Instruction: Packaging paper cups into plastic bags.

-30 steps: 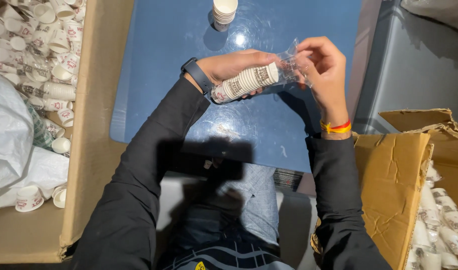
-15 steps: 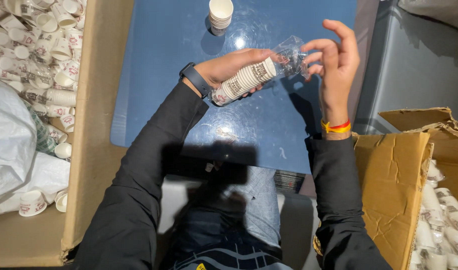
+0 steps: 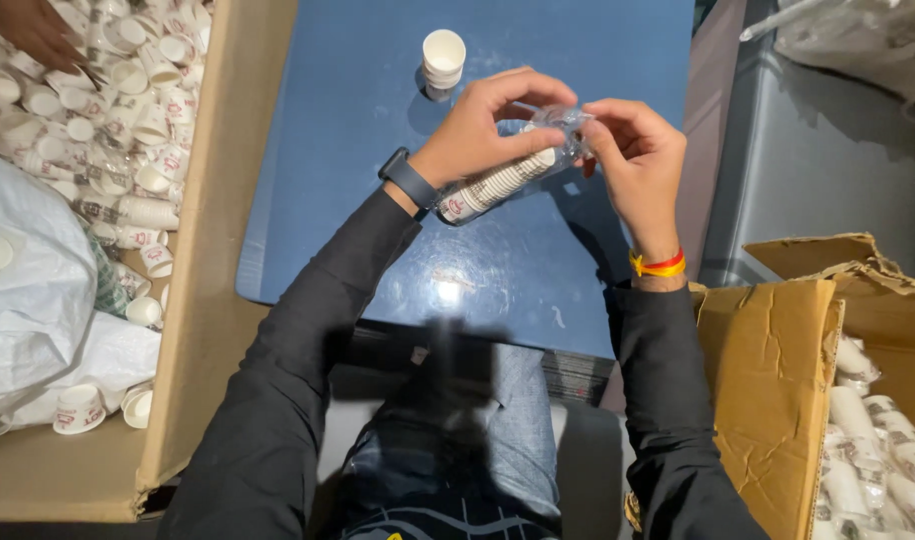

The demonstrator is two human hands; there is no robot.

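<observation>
My left hand (image 3: pixel 483 125) grips a stacked sleeve of small white paper cups (image 3: pixel 493 185) that lies slanted above the blue table (image 3: pixel 358 200). A clear plastic wrap covers the stack. My right hand (image 3: pixel 633 160) pinches the loose end of that plastic wrap (image 3: pixel 563 125) at the upper end of the stack. Both hands meet over the table's far middle. A short stack of white cups (image 3: pixel 444 60) stands upright on the table just beyond my hands.
A large cardboard box (image 3: pixel 203 300) on the left holds several loose and sleeved paper cups and a white plastic bag (image 3: pixel 28 280). Another person's hand (image 3: pixel 33 30) reaches into it at the top left. A torn cardboard box (image 3: pixel 778 370) with wrapped cup sleeves sits at right.
My right hand has closed down from spread fingers onto the plastic end. My left hand has shifted its fingers up over the top of the stack.
</observation>
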